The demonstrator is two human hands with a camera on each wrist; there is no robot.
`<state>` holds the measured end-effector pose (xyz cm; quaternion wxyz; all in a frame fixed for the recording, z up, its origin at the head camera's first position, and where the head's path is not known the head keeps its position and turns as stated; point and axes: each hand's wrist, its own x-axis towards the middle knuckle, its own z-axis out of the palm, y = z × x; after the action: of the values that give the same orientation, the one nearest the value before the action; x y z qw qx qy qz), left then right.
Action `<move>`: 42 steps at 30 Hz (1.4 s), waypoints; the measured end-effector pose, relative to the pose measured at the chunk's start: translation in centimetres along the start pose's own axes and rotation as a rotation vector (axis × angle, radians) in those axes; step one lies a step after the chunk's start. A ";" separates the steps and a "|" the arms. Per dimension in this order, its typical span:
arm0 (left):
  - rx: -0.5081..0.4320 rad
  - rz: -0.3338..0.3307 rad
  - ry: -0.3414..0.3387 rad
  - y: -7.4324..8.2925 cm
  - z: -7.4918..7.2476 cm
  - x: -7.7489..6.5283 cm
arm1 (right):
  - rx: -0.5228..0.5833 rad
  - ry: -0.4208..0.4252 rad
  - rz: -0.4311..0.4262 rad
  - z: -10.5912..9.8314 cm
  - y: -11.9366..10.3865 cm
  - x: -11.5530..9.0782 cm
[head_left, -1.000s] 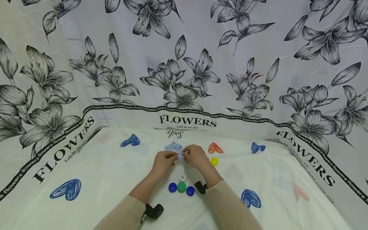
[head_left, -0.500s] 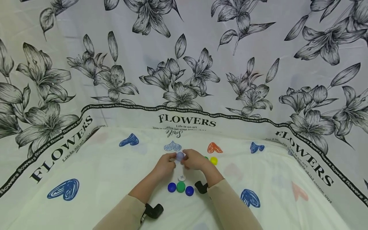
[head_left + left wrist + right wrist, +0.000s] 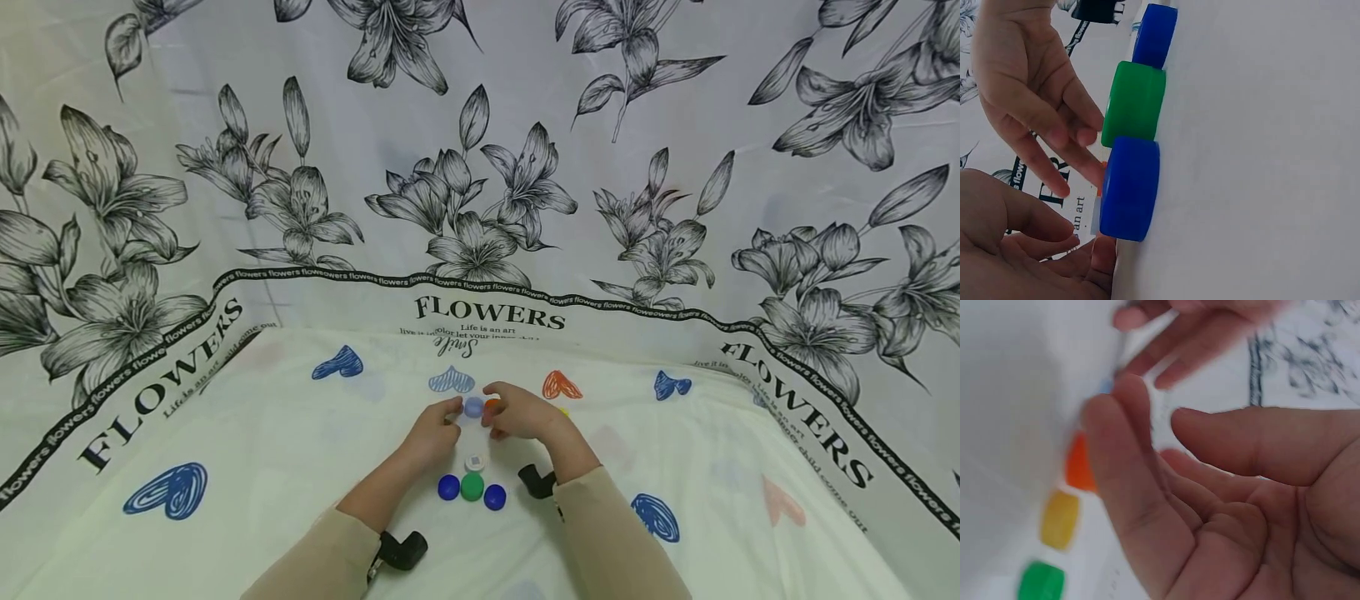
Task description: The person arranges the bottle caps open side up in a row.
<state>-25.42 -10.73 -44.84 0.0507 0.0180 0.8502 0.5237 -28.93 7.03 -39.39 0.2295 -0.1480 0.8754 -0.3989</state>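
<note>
A pale blue disc [image 3: 473, 407], round like a bottle cap, lies on the cloth between the two hands. My left hand [image 3: 431, 435] has its index fingertip at the disc's left edge, thumb and fingers apart in the left wrist view. Just right of the disc is my right hand [image 3: 522, 414], its fingers loosely bent. Thumb and fingers of that hand stand apart with nothing between them in the right wrist view. Partly behind its fingertips is an orange disc [image 3: 491, 406]. A yellow disc [image 3: 1060, 520] and a green disc [image 3: 1041, 582] lie beyond the orange one.
Nearer the body lie a white disc [image 3: 475, 462], a green disc [image 3: 472, 487] and two blue discs, one at left [image 3: 448, 487] and one at right [image 3: 495, 497]. The white cloth [image 3: 300, 467] has printed hearts. A flower-print curtain [image 3: 480, 192] rises behind.
Both hands had their fingertips on the pale blue disc; the right hand has let go and moved right. The orange disc now shows, while the yellow one is mostly hidden in the head view.
</note>
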 end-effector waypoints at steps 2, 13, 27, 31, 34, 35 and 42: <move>-0.001 0.001 -0.002 0.1 0.0 -0.2 | -0.005 -0.006 0.002 -0.5 -0.1 -0.4; 0.345 0.023 -0.180 1.3 -1.8 -2.2 | -0.575 -0.028 0.037 2.8 -1.7 -2.3; 0.287 0.109 -0.082 1.1 -1.2 -2.2 | -0.520 0.055 -0.058 3.8 -1.7 -1.4; 0.164 0.069 0.045 0.4 -0.9 -1.4 | -0.369 0.109 -0.057 3.1 -0.9 -0.6; 0.120 0.069 0.076 0.1 -0.7 -1.3 | -0.237 0.142 -0.015 3.2 -0.4 -0.2; 0.111 0.076 0.075 0.1 -0.6 -1.2 | -0.198 0.151 0.004 3.2 -0.3 -0.1; 0.067 0.044 0.030 0.0 0.0 -1.1 | -0.115 0.168 0.080 3.2 -0.1 -0.2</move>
<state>-24.37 -10.80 -44.76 0.0257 0.0304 0.8672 0.4963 -27.11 5.03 -41.05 0.1623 -0.0920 0.9182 -0.3495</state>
